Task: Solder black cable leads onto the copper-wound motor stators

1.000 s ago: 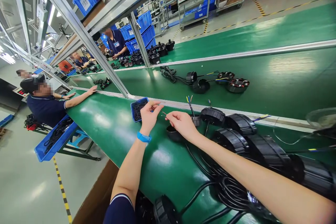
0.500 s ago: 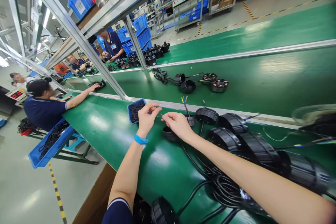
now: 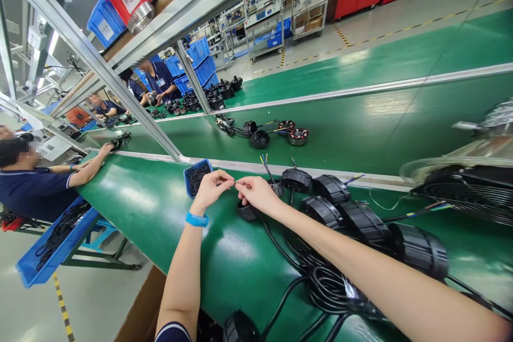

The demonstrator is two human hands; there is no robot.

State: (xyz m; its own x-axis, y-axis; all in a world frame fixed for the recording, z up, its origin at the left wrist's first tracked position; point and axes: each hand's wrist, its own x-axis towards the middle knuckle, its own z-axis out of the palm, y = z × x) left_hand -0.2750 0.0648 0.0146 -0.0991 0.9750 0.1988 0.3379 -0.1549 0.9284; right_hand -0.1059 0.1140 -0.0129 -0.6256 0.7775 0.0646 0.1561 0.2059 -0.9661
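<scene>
My left hand (image 3: 212,188), with a blue band (image 3: 196,219) on its wrist, is pinched closed beside a small blue bin (image 3: 186,181) of thin black pieces. Thumb and fingers of my right hand (image 3: 257,193) are pinched too, their tips nearly meeting the left ones. Whatever sits between the fingertips is too small to make out. Just under my right hand is a black round cup-like part (image 3: 246,211). Behind it stands another black cup (image 3: 278,188) with coloured wires (image 3: 265,162) rising out of it.
Several black ribbed housings (image 3: 331,188) and coiled black cable (image 3: 326,286) lie to the right on the green bench (image 3: 160,192). Beyond the metal rail are copper-wound rings (image 3: 298,137). A fan (image 3: 473,192) stands far right. A co-worker (image 3: 36,187) reaches in at left.
My fingertips have come closer together, and the thin dark piece seen between them is now hardly visible. The whole view has shifted, so the bench things appear further left.
</scene>
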